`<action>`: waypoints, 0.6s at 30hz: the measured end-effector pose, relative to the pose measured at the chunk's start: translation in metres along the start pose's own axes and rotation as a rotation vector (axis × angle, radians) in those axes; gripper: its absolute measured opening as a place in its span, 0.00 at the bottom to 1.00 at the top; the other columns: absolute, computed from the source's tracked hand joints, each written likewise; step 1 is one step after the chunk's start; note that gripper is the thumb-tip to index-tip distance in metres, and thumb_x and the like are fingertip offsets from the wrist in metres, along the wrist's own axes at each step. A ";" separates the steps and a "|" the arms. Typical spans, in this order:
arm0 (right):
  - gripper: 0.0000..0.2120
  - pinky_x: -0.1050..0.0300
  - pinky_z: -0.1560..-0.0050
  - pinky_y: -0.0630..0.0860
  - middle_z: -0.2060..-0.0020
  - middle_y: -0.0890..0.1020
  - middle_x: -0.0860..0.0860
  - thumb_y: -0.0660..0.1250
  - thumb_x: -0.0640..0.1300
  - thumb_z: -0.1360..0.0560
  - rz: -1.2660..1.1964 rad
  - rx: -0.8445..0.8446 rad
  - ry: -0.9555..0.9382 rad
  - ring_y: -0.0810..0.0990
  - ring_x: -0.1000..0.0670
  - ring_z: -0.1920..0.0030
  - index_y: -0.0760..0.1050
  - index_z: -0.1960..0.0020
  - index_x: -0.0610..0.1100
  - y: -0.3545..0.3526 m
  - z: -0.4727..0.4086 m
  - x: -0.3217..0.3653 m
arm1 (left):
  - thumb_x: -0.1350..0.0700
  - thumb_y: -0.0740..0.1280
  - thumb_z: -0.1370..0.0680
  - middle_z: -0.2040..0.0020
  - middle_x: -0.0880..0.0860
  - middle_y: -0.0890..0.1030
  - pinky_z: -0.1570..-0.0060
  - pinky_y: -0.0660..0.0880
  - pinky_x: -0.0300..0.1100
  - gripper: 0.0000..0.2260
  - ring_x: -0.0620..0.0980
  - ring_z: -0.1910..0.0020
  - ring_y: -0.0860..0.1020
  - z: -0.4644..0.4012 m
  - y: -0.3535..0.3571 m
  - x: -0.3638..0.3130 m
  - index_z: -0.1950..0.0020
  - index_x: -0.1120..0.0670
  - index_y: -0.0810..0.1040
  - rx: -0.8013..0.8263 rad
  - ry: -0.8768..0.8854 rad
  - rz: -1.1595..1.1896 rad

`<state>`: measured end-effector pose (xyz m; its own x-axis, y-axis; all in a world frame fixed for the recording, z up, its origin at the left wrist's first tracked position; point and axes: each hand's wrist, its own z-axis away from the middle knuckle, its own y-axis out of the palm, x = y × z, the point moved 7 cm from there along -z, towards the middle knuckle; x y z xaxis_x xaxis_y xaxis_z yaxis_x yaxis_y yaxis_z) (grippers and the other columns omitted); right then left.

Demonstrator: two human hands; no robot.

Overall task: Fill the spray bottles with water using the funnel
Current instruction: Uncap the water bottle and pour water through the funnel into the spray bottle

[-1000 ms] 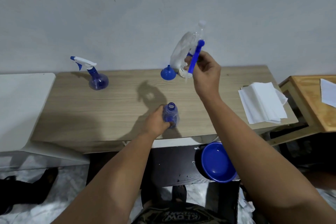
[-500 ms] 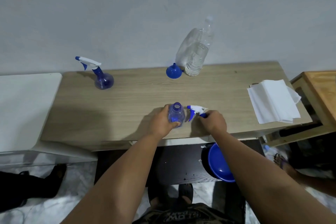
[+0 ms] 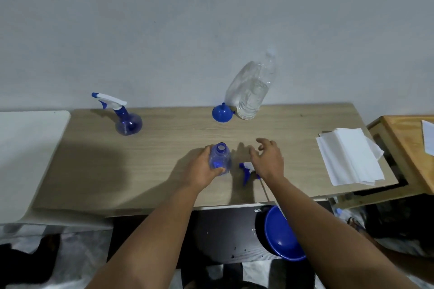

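We saw a wooden worktop (image 3: 164, 171) against a grey wall (image 3: 187, 18), with a white surface (image 3: 23, 159) at its left and an orange-topped table (image 3: 408, 145) at its right. Below the near edge a blue basin (image 3: 281, 237) showed on the right. A stack of white paper towels (image 3: 350, 155) lay on the right part of the worktop. At the far edge a clear water bottle (image 3: 253, 91) stood partly filled, and the blue funnel (image 3: 221, 113) sat mouth-down just beside it on the left. Far left stood a blue spray bottle (image 3: 128, 122), its white-and-blue trigger head on.

Near the middle, our left hand (image 3: 202, 169) gripped a second, open bottle (image 3: 220, 158), fingers (image 3: 219, 170) wrapped round its body; it stood upright with its neck uncovered. Our right hand (image 3: 267, 159) hovered just right of it, fingers (image 3: 263, 142) spread and loosely curled, holding nothing. Under that hand the loose sprayer (image 3: 246, 170) lay on the worktop, partly hidden by the wrist; we could not tell whether the hand touched it.
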<state>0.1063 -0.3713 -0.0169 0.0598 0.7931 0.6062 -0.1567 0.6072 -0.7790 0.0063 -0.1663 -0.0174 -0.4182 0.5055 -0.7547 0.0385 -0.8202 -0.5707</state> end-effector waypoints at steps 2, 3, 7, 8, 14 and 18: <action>0.20 0.49 0.41 0.78 0.40 0.80 0.47 0.70 0.52 0.21 -0.021 0.074 -0.092 0.81 0.45 0.41 0.78 0.31 0.48 0.004 -0.028 0.040 | 0.55 0.80 0.31 0.42 0.45 0.80 0.43 0.76 0.45 0.31 0.49 0.44 0.80 -0.014 -0.004 0.003 0.32 0.47 0.72 -0.016 0.002 0.011; 0.22 0.49 0.41 0.78 0.39 0.80 0.47 0.71 0.51 0.22 -0.010 0.104 -0.139 0.81 0.45 0.41 0.77 0.30 0.48 0.007 -0.043 0.060 | 0.54 0.80 0.31 0.42 0.45 0.80 0.42 0.76 0.46 0.31 0.48 0.44 0.80 -0.020 -0.007 0.002 0.32 0.47 0.72 -0.023 0.003 0.021; 0.24 0.44 0.38 0.79 0.33 0.76 0.44 0.69 0.46 0.22 0.181 0.205 -0.311 0.78 0.41 0.35 0.73 0.26 0.46 0.033 -0.106 0.130 | 0.54 0.80 0.31 0.42 0.44 0.81 0.42 0.77 0.46 0.29 0.46 0.44 0.80 -0.049 -0.016 0.006 0.33 0.46 0.73 -0.020 -0.009 0.035; 0.25 0.42 0.38 0.78 0.32 0.75 0.43 0.68 0.45 0.21 0.278 0.249 -0.335 0.76 0.40 0.33 0.71 0.25 0.45 0.043 -0.120 0.143 | 0.54 0.80 0.31 0.43 0.44 0.81 0.44 0.76 0.44 0.29 0.46 0.45 0.80 -0.056 -0.018 0.007 0.33 0.47 0.73 -0.022 -0.012 0.036; 0.23 0.43 0.39 0.79 0.34 0.75 0.42 0.70 0.43 0.22 0.737 0.457 -0.390 0.77 0.39 0.34 0.73 0.29 0.42 0.100 -0.166 0.163 | 0.57 0.79 0.28 0.39 0.51 0.81 0.47 0.73 0.42 0.28 0.50 0.43 0.79 -0.090 -0.022 0.020 0.31 0.52 0.73 -0.011 0.013 0.011; 0.30 0.46 0.41 0.80 0.34 0.75 0.43 0.77 0.43 0.27 0.832 0.499 -0.351 0.79 0.40 0.34 0.72 0.28 0.42 0.117 -0.170 0.151 | 0.55 0.79 0.28 0.36 0.56 0.80 0.46 0.70 0.40 0.29 0.56 0.39 0.78 -0.095 -0.018 0.022 0.30 0.55 0.72 0.011 0.021 0.010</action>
<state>0.2643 -0.1726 -0.0440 -0.5328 0.8460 -0.0191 -0.4130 -0.2796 -0.8668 0.0824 -0.1152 -0.0538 -0.3990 0.5022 -0.7672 0.0325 -0.8284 -0.5592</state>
